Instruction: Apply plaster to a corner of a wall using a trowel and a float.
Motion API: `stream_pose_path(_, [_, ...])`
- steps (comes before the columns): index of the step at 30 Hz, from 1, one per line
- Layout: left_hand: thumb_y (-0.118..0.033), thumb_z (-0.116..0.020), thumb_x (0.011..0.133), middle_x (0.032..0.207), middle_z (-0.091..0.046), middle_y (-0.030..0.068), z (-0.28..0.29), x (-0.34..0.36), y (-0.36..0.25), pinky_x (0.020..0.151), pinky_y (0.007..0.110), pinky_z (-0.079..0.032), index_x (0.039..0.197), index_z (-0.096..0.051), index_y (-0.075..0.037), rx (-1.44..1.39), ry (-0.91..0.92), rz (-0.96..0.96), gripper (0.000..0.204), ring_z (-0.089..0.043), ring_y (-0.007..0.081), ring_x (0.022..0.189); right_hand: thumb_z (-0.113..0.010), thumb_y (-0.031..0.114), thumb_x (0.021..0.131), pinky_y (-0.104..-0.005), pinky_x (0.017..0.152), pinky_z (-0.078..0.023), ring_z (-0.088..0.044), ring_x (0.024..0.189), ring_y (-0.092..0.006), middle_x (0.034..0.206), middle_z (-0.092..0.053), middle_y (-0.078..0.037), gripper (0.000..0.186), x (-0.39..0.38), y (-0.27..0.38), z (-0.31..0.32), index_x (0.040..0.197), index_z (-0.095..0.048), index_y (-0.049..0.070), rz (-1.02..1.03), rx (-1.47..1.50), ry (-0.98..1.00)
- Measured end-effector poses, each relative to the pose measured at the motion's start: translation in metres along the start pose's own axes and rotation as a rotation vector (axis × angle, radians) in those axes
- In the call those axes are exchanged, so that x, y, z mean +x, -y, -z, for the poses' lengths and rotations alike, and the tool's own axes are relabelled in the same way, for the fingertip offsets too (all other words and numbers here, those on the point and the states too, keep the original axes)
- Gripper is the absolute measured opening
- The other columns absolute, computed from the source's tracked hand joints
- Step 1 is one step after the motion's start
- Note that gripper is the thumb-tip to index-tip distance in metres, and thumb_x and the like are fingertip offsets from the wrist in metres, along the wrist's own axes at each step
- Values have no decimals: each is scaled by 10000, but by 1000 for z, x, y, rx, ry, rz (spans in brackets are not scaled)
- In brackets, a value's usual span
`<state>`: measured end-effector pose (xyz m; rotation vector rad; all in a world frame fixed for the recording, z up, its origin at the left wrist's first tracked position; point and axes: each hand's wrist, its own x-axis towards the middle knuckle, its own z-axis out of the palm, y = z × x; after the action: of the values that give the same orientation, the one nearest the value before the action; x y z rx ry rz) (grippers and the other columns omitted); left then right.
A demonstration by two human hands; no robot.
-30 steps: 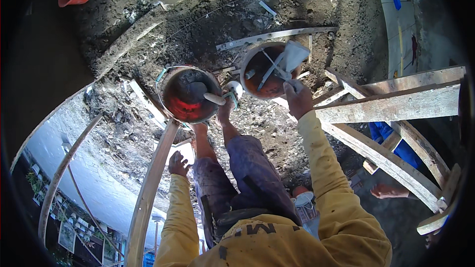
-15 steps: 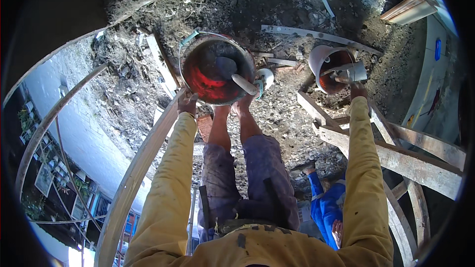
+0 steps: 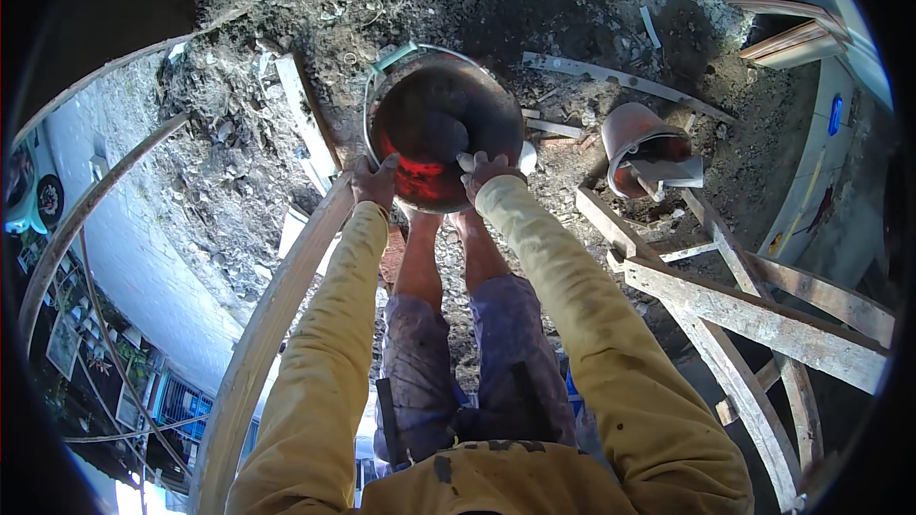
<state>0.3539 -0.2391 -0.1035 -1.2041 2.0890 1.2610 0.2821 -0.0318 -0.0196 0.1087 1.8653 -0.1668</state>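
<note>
The head view comes from the left of two wide fisheye cameras worn side by side on the person's head. It faces steeply down over the yellow top (image 3: 496,479) and past the bare shins (image 3: 416,267) to the rubble-strewn ground (image 3: 572,33). The sleeves (image 3: 592,334), nearest the lens, loom large from the lower edge; the bucket (image 3: 434,129) sits farther off, just above centre. Toward the dark round rim, straight edges bow, as the wooden post (image 3: 258,362) shows.

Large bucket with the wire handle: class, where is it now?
In the head view, the large bucket sits above centre, beyond the person's shins, with the left hand and right hand at its near rim and the smaller bucket to its right.
</note>
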Motion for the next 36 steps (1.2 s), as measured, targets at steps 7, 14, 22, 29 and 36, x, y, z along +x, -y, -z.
stream_pose_path(7, [-272,-732,793,757,-628,75,-16,-16,-20,641,346,-466,836,-615,-13,-59,-11,-110,288,-553,161,672,-479,230,908,-492,825,-519,-614,1036,-359,1080,-593,-180,367,11,-9,8,1258,-476,118,155,-245,-138])
stream_pose_path(14, [-273,-703,791,681,-595,127,-35,-40,-77,645,407,-463,826,-600,-9,111,-14,-52,285,-553,260,626,-428,187,924,-510,801,-519,-657,897,-402,996,-652,-240,292,48,-43,4,1188,-489,75,-50,-192,-419])
stream_pose_path(22, [-256,-655,848,790,-629,106,-23,-17,-8,713,387,-470,933,-609,-15,168,-25,-143,260,-578,246,715,-519,167,830,-484,849,-517,-645,969,-400,1049,-639,-279,342,37,9,-36,1149,-547,46,211,-217,125])
stream_pose_path(29, [-208,-662,847,826,-649,95,-7,-12,-28,736,364,-476,957,-609,-10,-25,70,-56,233,-574,180,746,-445,214,929,-477,799,-534,-652,956,-379,1098,-617,-230,304,12,26,34,1205,-464,88,1,-85,-266])
stream_pose_path(36, [-183,-663,844,934,-684,109,-17,-12,-19,782,352,-490,1041,-612,-10,-41,97,-66,267,-630,200,827,-479,202,898,-464,783,-542,-659,954,-344,1116,-628,-196,306,32,10,-11,1182,-477,88,-76,-190,-251])
